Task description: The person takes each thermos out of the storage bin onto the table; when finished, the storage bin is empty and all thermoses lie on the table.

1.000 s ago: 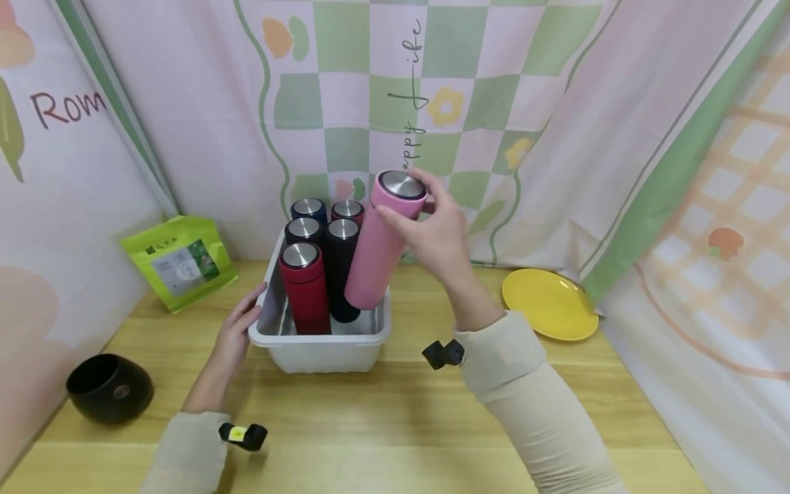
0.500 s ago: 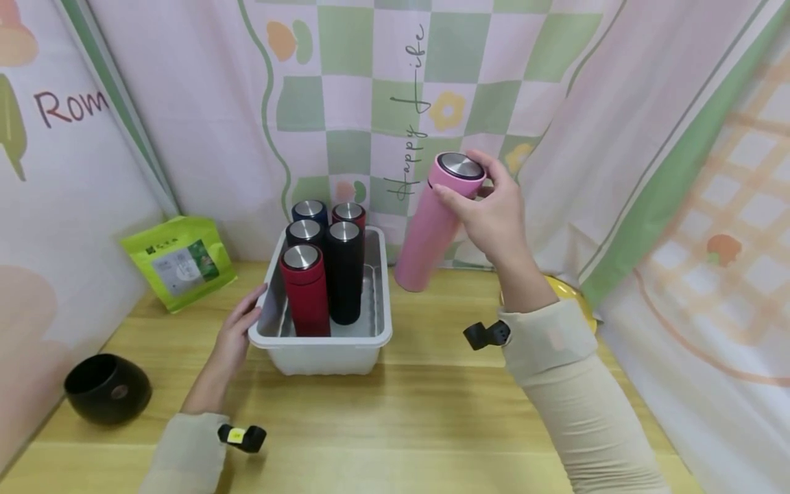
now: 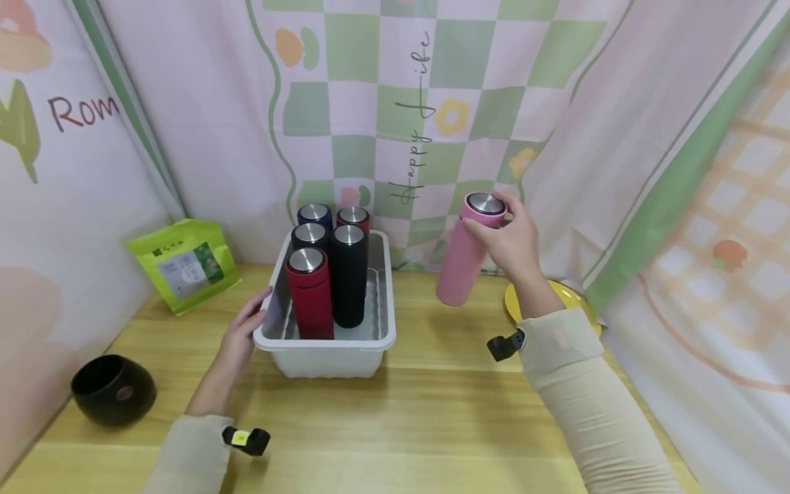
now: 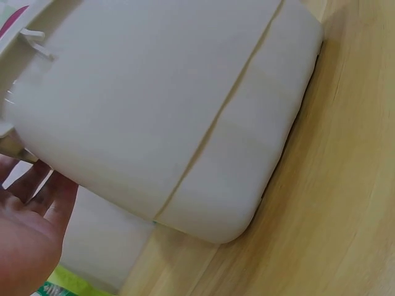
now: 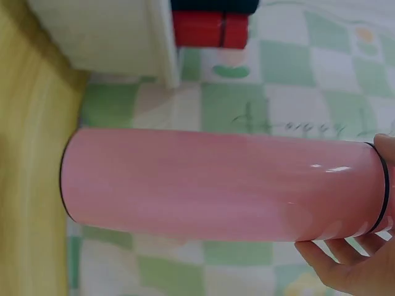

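Round the lid end of a pink thermos flask (image 3: 464,257), my right hand (image 3: 515,240) curls its fingers and thumb. The flask leans slightly, low over the table to the right of a white plastic bin (image 3: 327,360); whether its base touches the wood I cannot tell. My left hand (image 3: 241,329) touches the bin's left side at the rim; in the left wrist view its fingers (image 4: 58,200) lie against the outer wall, their tips partly hidden. Inside the bin stand a red thermos (image 3: 311,302), a black thermos (image 3: 349,281) and several others with steel-topped lids.
A green pouch (image 3: 185,264) leans by the back left wall, with a black round cup (image 3: 114,390) nearer on the left. Behind my right forearm lies a yellow plate (image 3: 577,302), partly covered. A patterned curtain (image 3: 407,103) borders the wooden table (image 3: 370,432).
The pink thermos has moved out from over the bin to the right in my right hand, then down near the table. The left hand has stayed at the bin.
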Demonstrator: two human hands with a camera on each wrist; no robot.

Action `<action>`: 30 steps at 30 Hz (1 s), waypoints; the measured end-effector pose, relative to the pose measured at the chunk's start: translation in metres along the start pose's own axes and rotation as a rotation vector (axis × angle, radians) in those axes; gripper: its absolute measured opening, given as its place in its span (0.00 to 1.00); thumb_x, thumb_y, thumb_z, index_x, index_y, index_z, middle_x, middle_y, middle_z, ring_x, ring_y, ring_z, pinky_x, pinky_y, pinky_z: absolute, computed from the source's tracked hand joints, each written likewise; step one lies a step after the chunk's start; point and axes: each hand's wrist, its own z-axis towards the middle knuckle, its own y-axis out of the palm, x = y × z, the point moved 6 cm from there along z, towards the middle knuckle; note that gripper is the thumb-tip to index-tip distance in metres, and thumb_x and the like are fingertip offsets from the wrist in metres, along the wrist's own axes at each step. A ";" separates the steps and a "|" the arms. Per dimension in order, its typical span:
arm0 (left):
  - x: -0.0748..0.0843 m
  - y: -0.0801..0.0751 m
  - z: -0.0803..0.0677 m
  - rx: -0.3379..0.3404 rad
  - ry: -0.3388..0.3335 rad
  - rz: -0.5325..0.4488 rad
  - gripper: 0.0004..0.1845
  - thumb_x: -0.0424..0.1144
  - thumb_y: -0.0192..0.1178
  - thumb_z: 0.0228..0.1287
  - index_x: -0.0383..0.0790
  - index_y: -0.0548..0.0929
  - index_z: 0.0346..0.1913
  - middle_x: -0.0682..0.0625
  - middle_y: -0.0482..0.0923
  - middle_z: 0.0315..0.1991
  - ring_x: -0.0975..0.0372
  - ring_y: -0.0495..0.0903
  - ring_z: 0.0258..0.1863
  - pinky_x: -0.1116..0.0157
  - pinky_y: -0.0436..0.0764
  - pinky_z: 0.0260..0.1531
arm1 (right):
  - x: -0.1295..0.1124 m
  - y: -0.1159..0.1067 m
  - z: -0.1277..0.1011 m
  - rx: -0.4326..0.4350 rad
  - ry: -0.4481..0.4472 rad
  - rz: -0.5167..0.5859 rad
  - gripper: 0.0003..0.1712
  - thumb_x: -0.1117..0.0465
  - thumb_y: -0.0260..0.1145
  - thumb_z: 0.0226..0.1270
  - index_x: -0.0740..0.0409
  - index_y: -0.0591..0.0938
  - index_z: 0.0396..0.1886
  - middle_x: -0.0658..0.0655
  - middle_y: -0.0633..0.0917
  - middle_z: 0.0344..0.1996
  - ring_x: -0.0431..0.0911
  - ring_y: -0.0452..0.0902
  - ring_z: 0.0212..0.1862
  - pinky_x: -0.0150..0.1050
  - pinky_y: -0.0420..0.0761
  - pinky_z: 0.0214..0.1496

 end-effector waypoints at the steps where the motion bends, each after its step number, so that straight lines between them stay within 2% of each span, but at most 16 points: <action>1: 0.000 0.000 0.000 0.000 -0.004 0.001 0.26 0.32 0.40 0.76 0.25 0.54 0.72 0.33 0.45 0.75 0.55 0.55 0.68 0.70 0.61 0.62 | 0.006 -0.001 0.001 0.002 0.013 -0.005 0.45 0.51 0.75 0.57 0.52 0.66 0.72 0.59 0.71 0.64 0.55 0.70 0.60 0.48 0.75 0.57; 10: 0.000 0.001 0.001 0.006 -0.013 -0.004 0.27 0.32 0.39 0.76 0.24 0.51 0.72 0.35 0.45 0.75 0.52 0.52 0.69 0.70 0.61 0.62 | 0.055 -0.009 0.015 0.050 0.069 -0.018 0.46 0.51 0.74 0.57 0.54 0.65 0.73 0.60 0.69 0.67 0.55 0.67 0.63 0.48 0.72 0.60; 19: -0.001 0.001 -0.001 0.018 -0.020 0.001 0.27 0.31 0.39 0.75 0.22 0.50 0.72 0.35 0.44 0.75 0.47 0.48 0.71 0.68 0.59 0.64 | 0.095 -0.010 0.032 0.083 0.075 -0.064 0.46 0.52 0.73 0.59 0.58 0.63 0.73 0.63 0.67 0.68 0.56 0.66 0.64 0.49 0.69 0.62; 25: -0.001 0.001 0.000 0.024 -0.026 0.001 0.27 0.29 0.38 0.75 0.21 0.51 0.71 0.35 0.45 0.75 0.48 0.46 0.72 0.67 0.57 0.66 | 0.115 -0.014 0.048 0.109 0.072 -0.069 0.44 0.53 0.73 0.59 0.59 0.64 0.72 0.63 0.68 0.68 0.56 0.65 0.65 0.48 0.67 0.64; 30: 0.000 0.002 0.001 0.028 -0.030 0.004 0.27 0.29 0.38 0.75 0.22 0.51 0.72 0.36 0.46 0.75 0.48 0.47 0.72 0.67 0.57 0.66 | 0.125 -0.014 0.056 0.097 0.075 -0.082 0.45 0.54 0.72 0.60 0.59 0.63 0.72 0.64 0.67 0.68 0.57 0.63 0.66 0.48 0.65 0.65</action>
